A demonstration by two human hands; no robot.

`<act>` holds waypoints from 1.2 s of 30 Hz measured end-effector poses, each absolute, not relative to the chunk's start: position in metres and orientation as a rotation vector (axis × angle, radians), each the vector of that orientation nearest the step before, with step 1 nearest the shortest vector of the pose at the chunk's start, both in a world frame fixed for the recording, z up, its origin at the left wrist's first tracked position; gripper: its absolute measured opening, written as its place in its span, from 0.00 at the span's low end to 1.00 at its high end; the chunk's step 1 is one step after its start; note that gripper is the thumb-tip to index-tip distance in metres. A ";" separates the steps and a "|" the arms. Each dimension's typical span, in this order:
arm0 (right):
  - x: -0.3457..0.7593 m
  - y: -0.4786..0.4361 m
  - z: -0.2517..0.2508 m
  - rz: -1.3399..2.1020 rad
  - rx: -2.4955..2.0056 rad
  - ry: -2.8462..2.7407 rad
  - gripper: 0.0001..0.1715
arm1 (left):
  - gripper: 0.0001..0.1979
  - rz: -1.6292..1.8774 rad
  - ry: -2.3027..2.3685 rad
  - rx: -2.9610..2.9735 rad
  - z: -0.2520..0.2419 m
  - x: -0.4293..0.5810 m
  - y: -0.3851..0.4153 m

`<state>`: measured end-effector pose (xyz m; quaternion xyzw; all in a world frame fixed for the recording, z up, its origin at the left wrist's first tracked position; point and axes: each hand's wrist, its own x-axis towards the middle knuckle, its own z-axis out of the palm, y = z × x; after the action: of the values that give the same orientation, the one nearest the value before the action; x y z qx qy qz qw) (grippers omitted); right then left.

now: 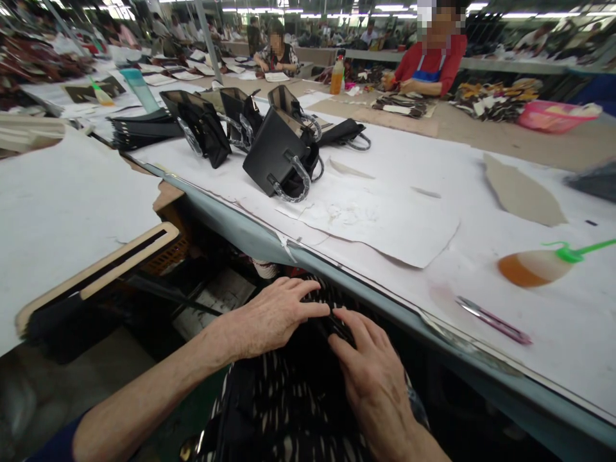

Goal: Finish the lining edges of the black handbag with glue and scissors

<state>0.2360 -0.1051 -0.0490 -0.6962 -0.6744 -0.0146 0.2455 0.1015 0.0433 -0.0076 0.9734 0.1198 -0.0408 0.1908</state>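
While the black, white-flecked fabric (289, 398) lies near, just below the table (337, 273) edge, the left hand (269, 317) is laid flat and open on it. The right hand (370, 366) is curled at its top fold, though a pinch cannot be told. The fabric is judged soft, light and limp, best taken at that fold.

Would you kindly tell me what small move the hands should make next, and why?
Probably pinch the small dark piece and raise it onto the table. The left hand lies flat and the right hand lies beside it on the patterned fabric below the table's edge, fingertips meeting on that piece. Whether the right hand grips it is unclear.
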 end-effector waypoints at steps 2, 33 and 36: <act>0.235 -0.106 -0.049 -0.075 -1.883 -1.850 0.15 | 0.18 -0.109 0.300 2.733 -0.006 0.105 0.042; 0.237 -0.105 -0.054 -0.306 -1.757 -1.783 0.17 | 0.06 -0.038 0.209 2.873 -0.023 0.135 0.028; 0.239 -0.105 -0.055 -0.328 -1.717 -1.817 0.15 | 0.06 -0.043 0.243 2.784 -0.019 0.135 0.027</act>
<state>0.2394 -0.1052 -0.0547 -0.6485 -0.6863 -0.1238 0.3053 0.1352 0.0271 -0.0195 0.9812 0.0855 -0.0150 0.1723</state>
